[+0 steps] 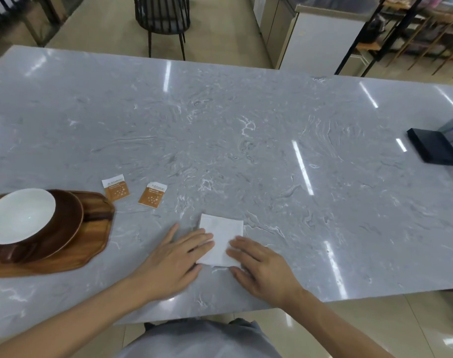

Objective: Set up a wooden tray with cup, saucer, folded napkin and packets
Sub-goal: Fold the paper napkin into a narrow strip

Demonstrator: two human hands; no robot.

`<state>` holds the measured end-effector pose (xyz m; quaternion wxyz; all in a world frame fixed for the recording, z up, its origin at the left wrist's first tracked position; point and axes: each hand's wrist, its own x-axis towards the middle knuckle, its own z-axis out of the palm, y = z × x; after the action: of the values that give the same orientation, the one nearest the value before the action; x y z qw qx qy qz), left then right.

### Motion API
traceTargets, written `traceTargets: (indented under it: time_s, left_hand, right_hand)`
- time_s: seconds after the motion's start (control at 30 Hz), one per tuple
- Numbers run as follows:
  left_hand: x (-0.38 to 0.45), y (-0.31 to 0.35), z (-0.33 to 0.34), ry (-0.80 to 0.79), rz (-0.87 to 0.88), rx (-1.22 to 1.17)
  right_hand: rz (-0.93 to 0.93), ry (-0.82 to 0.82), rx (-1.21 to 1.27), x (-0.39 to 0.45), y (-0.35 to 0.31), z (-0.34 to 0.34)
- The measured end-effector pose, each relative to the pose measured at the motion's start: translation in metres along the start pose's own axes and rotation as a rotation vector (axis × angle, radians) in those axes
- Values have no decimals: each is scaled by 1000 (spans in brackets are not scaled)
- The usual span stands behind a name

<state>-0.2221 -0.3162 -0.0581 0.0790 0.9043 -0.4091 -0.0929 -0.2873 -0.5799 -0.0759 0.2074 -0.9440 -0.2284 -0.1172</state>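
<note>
We see a white napkin (221, 239) lying flat on the grey marble table (246, 138), low in the middle of the frame, folded into a near square. Our left hand (175, 262) rests palm down with its fingers spread and flat, the fingertips pressing on the napkin's left edge. Our right hand (262, 267) lies the same way, fingers apart and flat, covering the napkin's lower right corner. Neither hand grips anything.

At the left edge of the frame sits the wooden tray (91, 241). On it rests a brown saucer (67, 228), and on the saucer a brown cup (18, 220) with a white inside, tilted towards us. Just right of the tray, two orange-and-white packets (116, 189) (153, 195) lie on the table, apart from each other and above the napkin. At the far right edge lies a flat black box (434, 148).
</note>
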Motion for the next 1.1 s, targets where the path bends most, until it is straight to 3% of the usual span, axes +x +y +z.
traceTargets:
  time_s: [0.23,0.4,0.53,0.7,0.97,1.1]
  left_hand:
    - [9,-4,-6,189,60,-119]
    - [12,2,-9,293,-107,-547]
    - [12,3,-7,319,-250,-666]
    - [23,8,-12,379,-325,-764]
    - [41,4,-12,427,-478,-832]
    - [45,8,-9,456,-475,-737]
  right_hand:
    - [162,33,16,11,-8,-6]
    - [366,27,288,14,-16,-8]
    - [451,-21,437,15,-18,-8]
    - [590,10,688,24,-14,-10]
    - [716,201,590,36,-11,1]
    - [806,267,604,43,-14,4]
